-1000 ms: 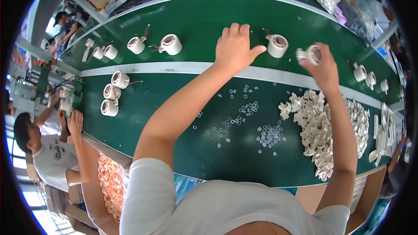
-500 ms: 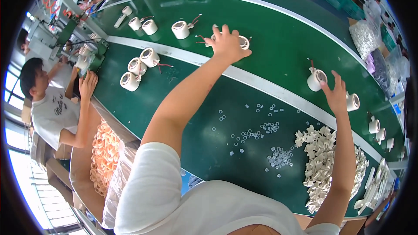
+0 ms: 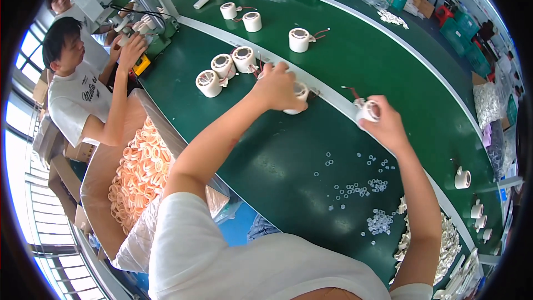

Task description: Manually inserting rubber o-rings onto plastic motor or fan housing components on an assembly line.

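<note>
My left hand (image 3: 276,88) is closed over a white cylindrical motor (image 3: 300,92) at the near side of the pale divider strip. Its fingers hide much of it, and whether a second one is under the palm I cannot tell. Over the strip, further right, my right hand (image 3: 387,125) grips another white cylindrical motor (image 3: 366,112) with thin wires trailing from its far side. Left of my left hand, three similar motors (image 3: 224,66) stand in a row on the near green surface.
More motors (image 3: 298,40) stand along the far green lane. Small clear rings (image 3: 380,222) and a pile of off-white plastic parts (image 3: 444,247) lie at the near right. A lined box of orange rings (image 3: 141,166) stands left, beside a co-worker (image 3: 83,89) at a machine.
Both hands have come nearer from the far lane. The left has brought a motor across the divider; the right has closed on one and lifted it leftward. The view has turned slightly.
</note>
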The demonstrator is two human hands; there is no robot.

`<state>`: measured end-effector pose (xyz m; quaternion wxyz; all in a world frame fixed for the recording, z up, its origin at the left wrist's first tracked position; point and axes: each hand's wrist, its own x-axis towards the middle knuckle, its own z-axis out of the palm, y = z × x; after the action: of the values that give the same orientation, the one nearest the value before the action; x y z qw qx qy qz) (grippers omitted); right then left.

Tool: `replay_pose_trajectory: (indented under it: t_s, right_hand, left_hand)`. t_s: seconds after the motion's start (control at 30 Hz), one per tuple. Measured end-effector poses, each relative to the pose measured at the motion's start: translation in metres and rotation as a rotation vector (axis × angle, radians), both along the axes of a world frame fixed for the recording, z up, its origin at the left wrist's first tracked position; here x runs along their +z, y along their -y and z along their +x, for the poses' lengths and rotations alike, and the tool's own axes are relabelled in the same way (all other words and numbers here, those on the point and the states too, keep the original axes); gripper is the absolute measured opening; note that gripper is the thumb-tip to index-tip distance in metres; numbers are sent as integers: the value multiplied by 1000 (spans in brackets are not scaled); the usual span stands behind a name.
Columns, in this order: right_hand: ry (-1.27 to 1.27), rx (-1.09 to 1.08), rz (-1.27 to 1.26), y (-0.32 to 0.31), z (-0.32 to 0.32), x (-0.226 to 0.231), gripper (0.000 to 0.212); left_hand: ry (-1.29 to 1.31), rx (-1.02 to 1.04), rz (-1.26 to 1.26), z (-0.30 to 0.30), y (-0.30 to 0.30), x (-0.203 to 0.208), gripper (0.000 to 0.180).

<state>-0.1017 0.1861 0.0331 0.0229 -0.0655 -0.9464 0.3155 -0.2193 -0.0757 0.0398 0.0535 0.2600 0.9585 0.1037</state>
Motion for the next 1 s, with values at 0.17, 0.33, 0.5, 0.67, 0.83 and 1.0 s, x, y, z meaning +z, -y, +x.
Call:
replay_pose_trajectory:
  t_s: [0.17,0.33,0.5,0.67,0.83,1.0]
  right_hand:
    - [-68,316,49,86,-31,-15,60]
    - [-227,466,-184,128,-19,2,66]
    - [-322,483,-104,139,63,39,40]
    - [-328,1,-37,127,162,18,25]
    - [-280,-573,133,124,276,-30,21]
    - [-290,-825,326,136,304,-63,22]
  left_hand:
    - [-181,3,-10,7,67,-9,66]
    - [-214,-26,249,-27,67,8,64]
    - [-191,-40,341,-99,0,0,57]
    - [-161,-56,207,-140,-49,-26,52]
    - [-13,-230,163,-140,-42,-18,43]
    - [42,-467,26,-110,21,7,38]
